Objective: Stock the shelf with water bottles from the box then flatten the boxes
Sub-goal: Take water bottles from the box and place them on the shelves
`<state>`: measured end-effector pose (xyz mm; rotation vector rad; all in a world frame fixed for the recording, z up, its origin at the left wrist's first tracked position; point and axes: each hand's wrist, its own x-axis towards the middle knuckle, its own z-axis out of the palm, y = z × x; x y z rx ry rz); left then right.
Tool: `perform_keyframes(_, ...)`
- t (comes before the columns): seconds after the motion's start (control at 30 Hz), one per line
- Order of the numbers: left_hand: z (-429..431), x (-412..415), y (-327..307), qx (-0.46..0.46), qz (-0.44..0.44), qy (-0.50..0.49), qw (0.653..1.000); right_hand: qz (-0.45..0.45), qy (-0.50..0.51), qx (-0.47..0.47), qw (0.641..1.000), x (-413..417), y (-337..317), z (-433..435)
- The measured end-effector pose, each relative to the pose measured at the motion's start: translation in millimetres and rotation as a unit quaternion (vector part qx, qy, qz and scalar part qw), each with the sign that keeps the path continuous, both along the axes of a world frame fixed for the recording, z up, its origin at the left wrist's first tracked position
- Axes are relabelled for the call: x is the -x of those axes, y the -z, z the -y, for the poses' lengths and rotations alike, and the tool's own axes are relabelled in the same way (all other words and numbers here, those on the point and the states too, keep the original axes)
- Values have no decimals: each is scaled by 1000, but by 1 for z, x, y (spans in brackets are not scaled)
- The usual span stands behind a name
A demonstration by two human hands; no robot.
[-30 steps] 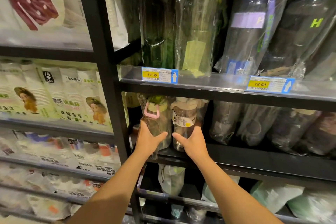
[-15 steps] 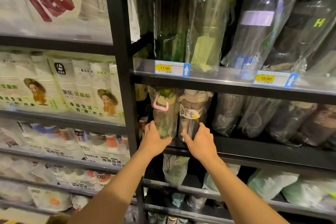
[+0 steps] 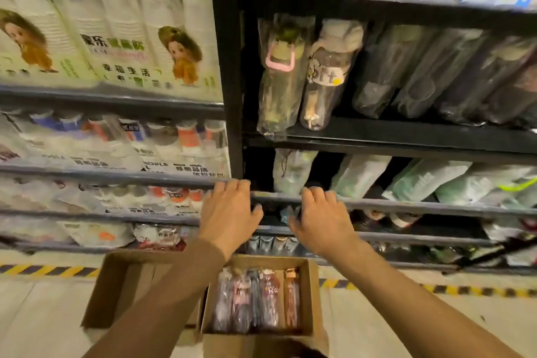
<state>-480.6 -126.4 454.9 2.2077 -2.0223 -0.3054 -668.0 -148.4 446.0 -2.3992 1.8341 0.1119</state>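
Both hands hold nothing. The left hand (image 3: 229, 213) and the right hand (image 3: 321, 219) are palm-down, side by side but apart, fingers relaxed and slightly spread. Both forearms extend forward from 6 o'clock. The fingertips lie in front of a lower shelf rail (image 3: 406, 206); contact cannot be confirmed.

At 12 o'clock from the hands, the green bottle with pink handle (image 3: 280, 75) and the clear bottle with cream lid (image 3: 328, 73) stand bagged and touching at the left end of the black shelf (image 3: 392, 136). At 6 o'clock, on the floor, the open box (image 3: 311, 293) contains wrapped bottles (image 3: 255, 299) in a row. A second box (image 3: 125, 285) adjoins it at 9 o'clock.

Change from 0.5 s ago: each hand then gripped the base of one shelf bottle. Both have released and dropped to the lower rail. The view has pitched downward, bringing the boxes into frame.
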Motion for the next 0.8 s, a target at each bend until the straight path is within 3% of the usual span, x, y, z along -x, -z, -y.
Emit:
perform_keyframes(0.17, -34, -26, 61, -127, 30, 20, 991, -36, 10, -80, 996, -19, 51, -51)
perform_keyframes(0.33, -79, -33, 135, -194, -37, -20, 980, -62, 16, -170, 983, -29, 116, -91)
perform_keyframes(0.43, -98, -35, 181, -208, 19, -5, 978, -55, 24, -228, 972, -30, 166, -103)
perform_keyframes(0.63, -112, -40, 324, -324, 12, -8, 946, -34, 28, -328, 943, -36, 307, -102)
perform_keyframes(0.8, -102, -30, 452, -375, -14, -24, 927, -20, 25, -328, 944, -34, 441, -86)
